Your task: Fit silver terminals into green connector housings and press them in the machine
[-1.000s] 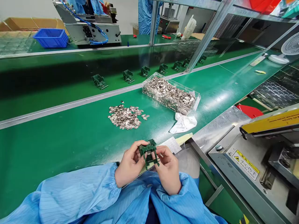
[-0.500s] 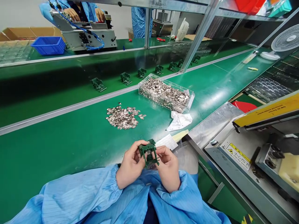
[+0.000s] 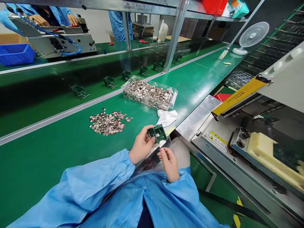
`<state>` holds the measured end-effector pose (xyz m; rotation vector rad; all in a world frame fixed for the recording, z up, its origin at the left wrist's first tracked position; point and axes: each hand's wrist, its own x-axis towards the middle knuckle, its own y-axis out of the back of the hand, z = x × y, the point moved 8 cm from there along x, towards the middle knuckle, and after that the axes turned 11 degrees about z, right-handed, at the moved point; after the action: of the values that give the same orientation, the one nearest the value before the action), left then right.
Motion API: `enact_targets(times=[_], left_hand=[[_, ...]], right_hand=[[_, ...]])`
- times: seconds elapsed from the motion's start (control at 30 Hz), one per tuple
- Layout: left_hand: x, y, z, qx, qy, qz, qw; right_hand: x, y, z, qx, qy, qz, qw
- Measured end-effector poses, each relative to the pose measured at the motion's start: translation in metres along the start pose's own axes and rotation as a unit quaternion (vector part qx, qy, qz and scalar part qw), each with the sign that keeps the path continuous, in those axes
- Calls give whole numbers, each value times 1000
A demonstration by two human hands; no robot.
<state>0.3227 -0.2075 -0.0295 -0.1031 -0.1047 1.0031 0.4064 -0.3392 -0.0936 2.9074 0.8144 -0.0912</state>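
Observation:
My left hand [image 3: 141, 146] holds a small green circuit-board part [image 3: 157, 132] by its left edge, raised above the green table edge. My right hand [image 3: 169, 164] has come off the part and sits just below it, fingers curled over a clear plastic bag [image 3: 152, 164] in my lap; whether it pinches anything is unclear. A white ridged strip [image 3: 154, 148] lies between the hands. A loose pile of small silver metal clips [image 3: 107, 121] rests on the table ahead of my left hand. Behind it stands a clear tray full of the same clips [image 3: 148, 93].
A white cloth [image 3: 167, 116] lies by the tray. Several green board parts [image 3: 109, 82] ride the conveyor belt beyond a metal rail. A press machine with a yellow bar [image 3: 239, 94] stands at right. Another person's hands [image 3: 39, 20] work at a machine across the line. A fan [image 3: 251, 35] stands far right.
The view swung right. My right hand let go of the green part and dropped below it; my left hand carried the part up and to the right.

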Motion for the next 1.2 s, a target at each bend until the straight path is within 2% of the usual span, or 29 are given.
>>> enact_targets(times=[0.07,0.17,0.37,0.5,0.63,0.77,0.87,1.0,1.1,1.2], left_hand=[[10,-7,-6,1,-15,6,1000],[10,-4,-14,-2,2,20,1000],[-16,17,-12,11,12,39,999],[-17,20,-12,34,1,52,998],[-12,19,-11,59,-16,61,996],[-11,18,-14,4,9,63,998],[-12,19,-15,-38,17,67,997],[-15,20,-14,-36,2,58,998],[-16,20,-10,-7,-24,55,998],[-17,21,-5,16,-42,50,998]], right_hand=[[5,-12,-3,9,15,1,1000],[7,-24,-4,18,41,8,999],[-11,-27,4,12,104,7,994],[-15,-25,8,-24,152,-11,988],[-8,-27,13,-75,185,-54,978],[-5,-25,16,-134,177,-132,966],[-6,-12,-2,-165,170,-150,960],[-2,7,-53,-167,192,-95,962],[0,0,-90,-135,243,-75,958],[1,-17,-110,-106,303,-66,945]])
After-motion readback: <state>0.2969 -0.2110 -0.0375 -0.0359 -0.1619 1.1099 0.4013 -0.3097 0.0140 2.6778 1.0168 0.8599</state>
